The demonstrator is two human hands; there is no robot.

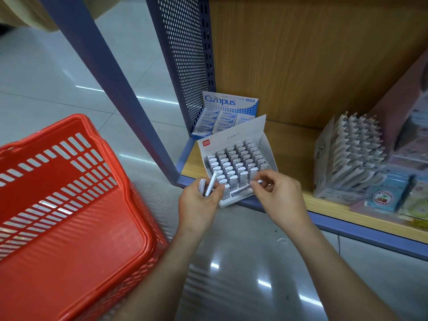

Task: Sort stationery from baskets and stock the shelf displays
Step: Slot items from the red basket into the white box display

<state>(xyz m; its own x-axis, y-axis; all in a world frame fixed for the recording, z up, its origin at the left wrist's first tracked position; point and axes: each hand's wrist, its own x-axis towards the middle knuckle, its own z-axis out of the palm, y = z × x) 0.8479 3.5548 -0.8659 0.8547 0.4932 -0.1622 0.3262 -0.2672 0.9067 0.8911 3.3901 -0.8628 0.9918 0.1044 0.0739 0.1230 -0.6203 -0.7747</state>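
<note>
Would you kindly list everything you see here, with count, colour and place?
Basket: one, red, floor at left.
Shelf: one, wood with blue edge, right.
Side panel: one, blue perforated, shelf's left end.
Campus box: one, blue-white, shelf's back left corner.
White display box: one, holding small white packs, shelf's front edge.
Pen display: one, grey-white, further right on the shelf.
Pink packages: several, blurred, far right.
Left hand: one, grips a few white loose packs before the box.
Right hand: one, pinches a single pack over the box's front.
</note>
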